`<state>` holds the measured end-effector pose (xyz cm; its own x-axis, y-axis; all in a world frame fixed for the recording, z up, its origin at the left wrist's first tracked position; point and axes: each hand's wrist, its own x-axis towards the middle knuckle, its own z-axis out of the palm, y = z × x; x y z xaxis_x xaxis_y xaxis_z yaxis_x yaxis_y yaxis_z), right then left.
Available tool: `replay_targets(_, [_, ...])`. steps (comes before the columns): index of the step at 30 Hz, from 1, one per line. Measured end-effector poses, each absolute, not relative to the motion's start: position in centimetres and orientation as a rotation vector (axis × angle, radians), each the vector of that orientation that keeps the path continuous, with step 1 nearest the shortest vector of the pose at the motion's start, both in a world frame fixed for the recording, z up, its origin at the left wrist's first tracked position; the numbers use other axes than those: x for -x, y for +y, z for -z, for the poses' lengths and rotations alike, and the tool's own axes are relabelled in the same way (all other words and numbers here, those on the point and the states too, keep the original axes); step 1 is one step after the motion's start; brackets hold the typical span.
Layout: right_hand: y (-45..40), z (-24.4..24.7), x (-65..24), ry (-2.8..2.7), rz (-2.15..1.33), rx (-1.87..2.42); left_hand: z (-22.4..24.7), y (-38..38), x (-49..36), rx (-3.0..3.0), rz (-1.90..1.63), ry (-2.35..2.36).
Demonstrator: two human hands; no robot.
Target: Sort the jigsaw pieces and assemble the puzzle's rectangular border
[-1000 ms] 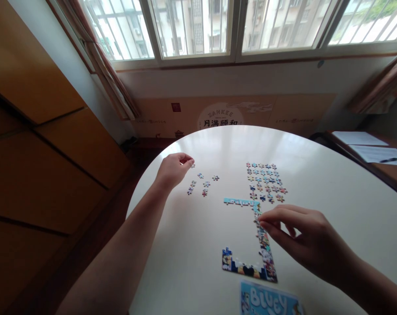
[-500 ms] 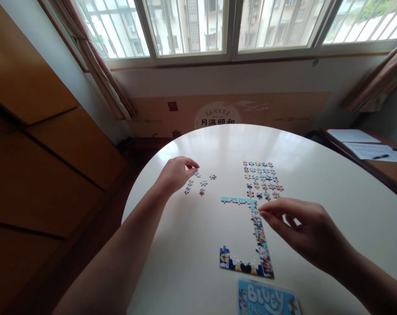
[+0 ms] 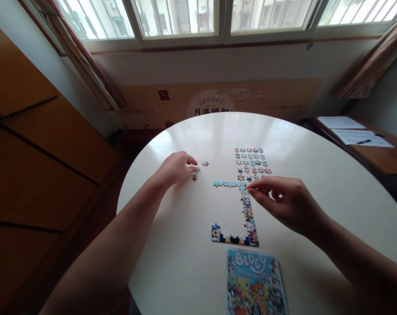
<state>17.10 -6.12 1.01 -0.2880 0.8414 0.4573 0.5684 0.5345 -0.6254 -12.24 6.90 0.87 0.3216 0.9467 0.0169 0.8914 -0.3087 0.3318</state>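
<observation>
My left hand (image 3: pixel 177 169) hovers over a small group of loose jigsaw pieces, its thumb and forefinger slightly apart. A puzzle piece (image 3: pixel 197 169) lies at the thumb tip, a red-toned piece (image 3: pixel 194 178) is just below, and another piece (image 3: pixel 205 163) sits to the right. Some pieces are hidden under this hand. My right hand (image 3: pixel 283 201) is pinched at the upper right corner of the partly joined puzzle border (image 3: pixel 247 210); whatever is between its fingertips is too small to make out. The border forms a top strip, right side and bottom strip.
Rows of loose puzzle pieces (image 3: pixel 252 163) lie beyond my right hand. A blue Bluey picture sheet or box (image 3: pixel 257 280) lies near me, below the border. Everything rests on a white round-edged table (image 3: pixel 178 253). A side desk with papers (image 3: pixel 359 136) stands at right.
The view has tipped downward, showing more of the Bluey picture. My left hand has shifted over the loose pieces, covering some of them. My right hand stays pinched at the border's corner.
</observation>
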Motion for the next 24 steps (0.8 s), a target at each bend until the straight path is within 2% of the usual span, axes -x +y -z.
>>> replay_targets(24, [-5.96,-1.07,-17.1,-1.994,-0.453,1.139,-1.0,7.03,12.07,-2.309,-0.328,1.767])
